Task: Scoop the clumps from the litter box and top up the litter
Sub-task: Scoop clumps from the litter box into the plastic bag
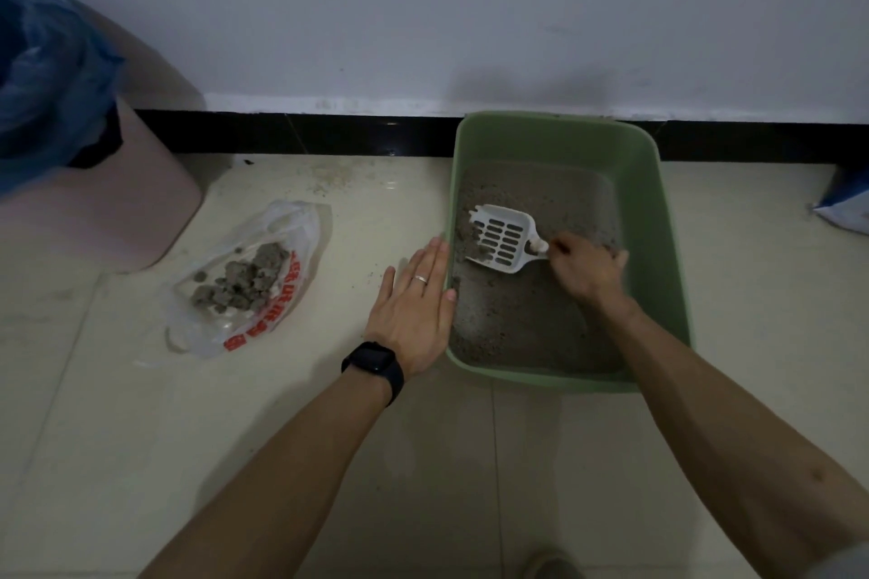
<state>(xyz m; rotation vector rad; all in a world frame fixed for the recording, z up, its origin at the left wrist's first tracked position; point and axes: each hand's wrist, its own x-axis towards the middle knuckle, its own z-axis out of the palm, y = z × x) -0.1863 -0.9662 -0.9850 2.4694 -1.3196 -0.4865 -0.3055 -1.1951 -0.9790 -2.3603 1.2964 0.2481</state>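
A green litter box point(667, 221) stands on the tiled floor against the wall, with grey litter point(517, 320) inside. My right hand point(588, 270) grips the handle of a white slotted scoop point(501, 237), whose front edge digs into the litter and carries some of it. My left hand point(416, 306) lies flat, fingers together, against the outer left wall of the box. Left of the box a clear plastic bag point(282, 296) with red print lies open on the floor, holding a heap of grey clumps point(244, 277).
A pink bin point(117, 212) lined with a blue bag point(42, 75) stands at the far left. A white and blue bag point(846, 202) shows at the right edge. Loose litter grains point(329, 176) are scattered near the black skirting.
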